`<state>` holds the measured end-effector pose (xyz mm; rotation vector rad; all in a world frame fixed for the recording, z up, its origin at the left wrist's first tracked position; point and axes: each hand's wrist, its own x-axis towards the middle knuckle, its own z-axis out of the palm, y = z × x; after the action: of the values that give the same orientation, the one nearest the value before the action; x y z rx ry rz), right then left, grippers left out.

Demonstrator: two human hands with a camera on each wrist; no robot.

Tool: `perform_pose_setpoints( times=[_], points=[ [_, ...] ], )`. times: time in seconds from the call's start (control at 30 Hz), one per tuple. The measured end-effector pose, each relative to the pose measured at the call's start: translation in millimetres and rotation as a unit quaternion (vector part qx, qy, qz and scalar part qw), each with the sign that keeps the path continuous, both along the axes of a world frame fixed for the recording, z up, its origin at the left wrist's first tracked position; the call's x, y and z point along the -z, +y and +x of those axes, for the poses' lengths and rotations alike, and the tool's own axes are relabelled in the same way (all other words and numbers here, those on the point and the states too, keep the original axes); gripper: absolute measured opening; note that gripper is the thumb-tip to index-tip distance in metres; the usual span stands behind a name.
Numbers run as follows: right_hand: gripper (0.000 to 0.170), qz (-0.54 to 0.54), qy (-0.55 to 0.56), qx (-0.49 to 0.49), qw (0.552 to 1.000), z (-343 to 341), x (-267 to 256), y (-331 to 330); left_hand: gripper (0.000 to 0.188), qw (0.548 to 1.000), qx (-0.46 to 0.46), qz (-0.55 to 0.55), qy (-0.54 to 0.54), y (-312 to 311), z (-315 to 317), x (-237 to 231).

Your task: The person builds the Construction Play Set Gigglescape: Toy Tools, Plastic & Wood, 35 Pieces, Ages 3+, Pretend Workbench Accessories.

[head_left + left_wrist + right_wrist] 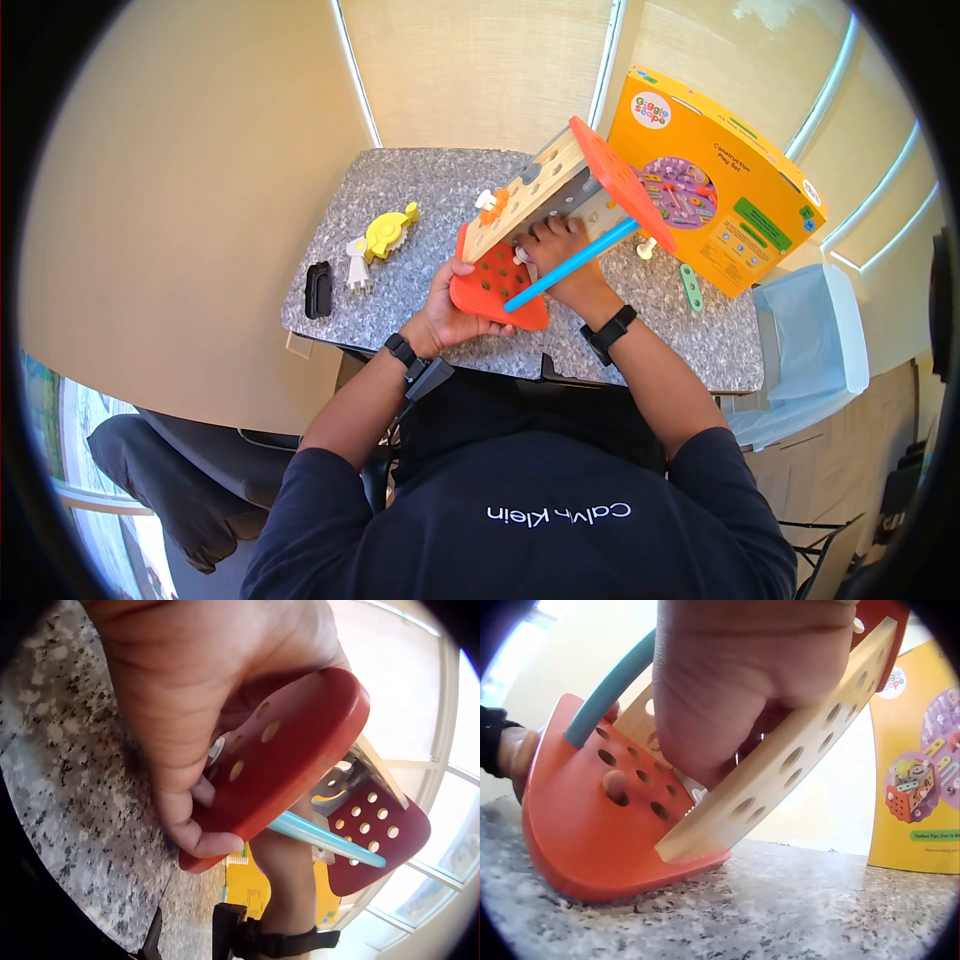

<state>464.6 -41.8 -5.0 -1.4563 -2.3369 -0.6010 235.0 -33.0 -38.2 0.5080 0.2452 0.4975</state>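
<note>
Steadying a tilted toolbox (pixel 575 197), the left hand (pixel 450 310) grasps its near red panel (pixel 490 285). The right hand (pixel 565 262) is inside the toolbox, fingers bent beside a white bolt (pixel 521 256); whether it pinches the bolt cannot be told. The toolbox extends from the left hand to beyond the right. Its frame appears complete: 2 red end panels, a wooden side (pixel 772 799) and a blue rod (pixel 572 265) crossing in front of the right hand. An orange piece (pixel 495 209) with a white knob (pixel 484 200) is fitted beyond the left hand. Fastening the bolt seems the step in hand, its seating unconfirmed. At least 4 parts remain loose on the table (pixel 430 175): left of the left hand, a yellow piece (pixel 388 235) and a white piece (pixel 357 262); right of the right hand, a cream bolt (pixel 647 248) and a green strip (pixel 691 288).
</note>
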Motion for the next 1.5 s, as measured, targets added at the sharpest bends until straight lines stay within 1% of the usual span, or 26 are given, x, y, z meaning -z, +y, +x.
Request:
perform_pose_setpoints(
  times=[0.17, 0.27, 0.43, 0.47, 0.53, 0.7, 0.77, 0.87, 0.93, 0.97, 1.03, 1.1, 1.17, 1.23, 1.27, 1.3, 1.37, 1.5],
  points=[
    [0.018, 0.014, 0.004, 0.043, 0.999, -6.5, 1.9, 2.2, 0.081, 1.0, -0.003, 0.0, -0.004, -2.1, 2.1, -4.0],
    [0.017, 0.028, 0.021, 0.019, 0.999, -5.5, -0.7, 1.4, 0.08, 1.0, 0.001, 0.003, 0.002, -2.3, 2.3, -4.9],
    [0.015, -0.006, 0.013, -0.036, 0.999, 0.9, -7.8, -1.9, 0.08, 1.0, -0.007, -0.008, 0.005, -2.8, 2.0, -2.6],
    [0.015, -0.008, 0.013, -0.035, 0.999, 1.8, -4.2, -1.6, 0.08, 1.0, -0.006, -0.015, 0.003, -4.0, 2.2, -2.0],
    [0.013, 0.023, 0.014, -0.035, 0.999, 2.7, 1.2, 4.9, 0.08, 1.0, -0.005, -0.013, 0.0, -2.6, 3.2, -0.9],
    [0.011, 0.012, 0.01, -0.011, 1.0, 1.3, 6.9, 9.9, 0.08, 1.0, -0.017, 0.002, 0.007, -5.1, 3.0, -1.9],
    [0.011, 0.014, 0.015, -0.007, 1.0, 0.6, 4.0, 9.1, 0.076, 1.0, -0.008, -0.014, -0.02, -4.8, 2.6, -1.0],
    [0.014, -0.016, 0.038, -0.027, 0.999, 2.2, -1.5, 3.7, 0.08, 1.0, -0.008, -0.002, -0.004, -3.1, 3.6, 2.0],
    [0.015, -0.062, 0.053, -0.047, 0.996, 4.7, -6.5, 4.8, 0.08, 1.0, -0.012, -0.002, 0.0, -3.7, 4.0, 0.2],
    [0.015, -0.064, 0.053, -0.046, 0.995, 5.7, -3.4, 5.3, 0.08, 1.0, -0.016, -0.003, 0.004, -5.2, 4.1, -0.1],
    [0.015, -0.02, 0.034, -0.052, 0.998, 4.6, 0.2, 9.2, 0.08, 1.0, -0.016, 0.0, 0.005, -4.0, 4.3, 1.1],
    [0.015, -0.014, 0.026, -0.038, 0.999, 3.4, 0.0, 10.7, 0.08, 1.0, -0.016, 0.0, 0.006, -4.5, 3.9, 2.9],
    [0.015, -0.011, 0.019, -0.022, 1.0, 0.8, 2.7, 8.5, 0.079, 1.0, -0.009, -0.006, -0.02, -5.4, 4.4, 0.2],
    [0.018, 0.012, 0.007, 0.0, 1.0, -1.1, 4.1, 10.9, 0.079, 1.0, -0.01, 0.002, -0.017, -6.5, 4.8, -2.3],
    [0.018, 0.036, 0.026, -0.005, 0.999, -2.6, 5.0, 11.9, 0.079, 1.0, -0.012, 0.012, -0.013, -6.3, 4.9, -2.7],
    [0.018, 0.034, 0.026, -0.005, 0.999, -0.4, 5.1, 11.7, 0.079, 1.0, -0.012, 0.01, -0.013, -6.0, 4.8, -1.8],
    [0.016, -0.024, 0.065, -0.062, 0.996, 1.8, -4.0, 7.3, 0.079, 1.0, -0.011, -0.002, -0.005, -5.5, 4.9, 0.0],
    [0.016, -0.048, 0.04, -0.056, 0.996, 6.9, -0.5, 9.6, 0.08, 1.0, -0.006, -0.002, -0.004, -5.2, 5.0, -0.4]
  ],
)
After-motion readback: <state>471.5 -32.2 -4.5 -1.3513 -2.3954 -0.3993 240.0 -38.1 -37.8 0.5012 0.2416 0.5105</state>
